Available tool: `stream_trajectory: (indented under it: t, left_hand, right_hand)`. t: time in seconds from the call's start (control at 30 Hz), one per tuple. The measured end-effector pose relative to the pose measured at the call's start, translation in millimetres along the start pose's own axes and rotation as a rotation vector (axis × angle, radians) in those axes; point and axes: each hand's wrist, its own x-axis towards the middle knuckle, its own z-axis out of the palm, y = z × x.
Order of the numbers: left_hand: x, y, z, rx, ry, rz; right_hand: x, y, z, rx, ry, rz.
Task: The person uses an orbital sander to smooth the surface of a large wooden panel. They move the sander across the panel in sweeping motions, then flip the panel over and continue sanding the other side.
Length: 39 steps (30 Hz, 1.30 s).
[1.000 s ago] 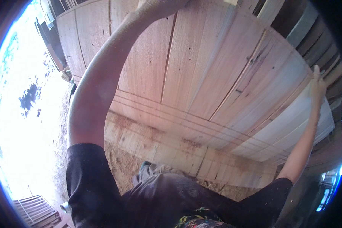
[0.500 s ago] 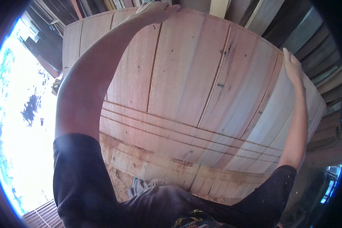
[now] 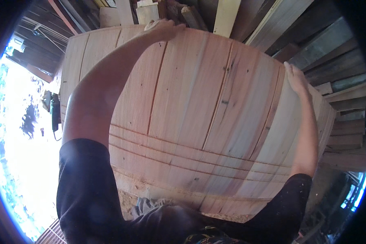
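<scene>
A wide wooden panel (image 3: 183, 93) made of reddish and pale boards fills the middle of the view. Grooves run along its length, and several more cross it near my body. My left hand (image 3: 162, 29) grips the far edge, left of centre, its fingers hooked over the rim. Farther right, my right hand (image 3: 297, 80) holds the same edge with the fingertips at the rim. Beneath the near side of the panel shows another dusty wooden surface (image 3: 232, 205), partly hidden by my clothing.
Stacked planks (image 3: 280, 20) and timber offcuts (image 3: 147, 12) lie beyond the far edge, with more boards (image 3: 345, 140) on the right. A dark green, tool-like object (image 3: 55, 112) with a cord is at the left, against glaring daylight.
The panel's far edge and both my hands have come lower in the picture, the right side also shifting left. More of the timber behind shows, and less of the surface beneath.
</scene>
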Motion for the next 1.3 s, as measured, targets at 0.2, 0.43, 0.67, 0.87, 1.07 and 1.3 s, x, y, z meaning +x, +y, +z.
stream_trajectory:
  t: [0.2,0.43,0.67,0.87,1.07,1.3]
  left_hand:
    - [1,45,0,-0.164,-0.280,-0.016]
    - [-12,44,34,-0.267,-0.090,-0.151]
    - [-13,62,26,-0.302,-0.123,-0.179]
    - [-78,49,78,-0.569,0.310,-0.196]
    - [-338,65,84,-0.864,0.367,-0.669]
    - [-681,151,159,-0.773,0.355,-1.731]
  right_hand:
    - [5,28,55,0.007,-0.062,0.003]
    - [6,20,95,0.014,0.061,-0.011]
    - [12,56,131,-0.047,0.150,-0.068]
    - [19,16,121,-0.047,0.053,-0.080]
    - [16,-121,131,0.137,0.040,-0.389]
    - [39,-356,212,0.249,-0.071,-0.564]
